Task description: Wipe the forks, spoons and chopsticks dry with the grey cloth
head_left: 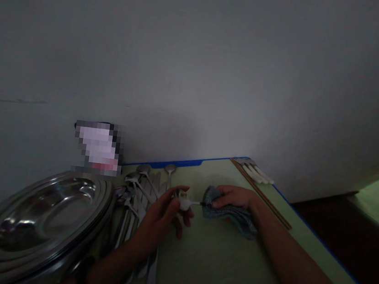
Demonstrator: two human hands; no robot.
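Note:
Between my two hands is a metal spoon (186, 203), held level above the table. My left hand (163, 212) grips its bowl end between thumb and fingers, with the other fingers curled loosely below. My right hand (234, 198) has a blue-grey checked cloth (230, 216) bunched round the handle end, which the cloth hides. The loose part of the cloth hangs under the right wrist. Just left of my left hand lies a pile of spoons and other cutlery (140, 191), partly covered by my forearm.
Stacked steel plates (107, 196) stand at the left. Behind them a blurred-out phone (97, 144) leans on the wall (198, 69). Chopsticks (262, 194) and several white-handled forks (258, 172) lie along the right side of the blue-edged table (208, 273).

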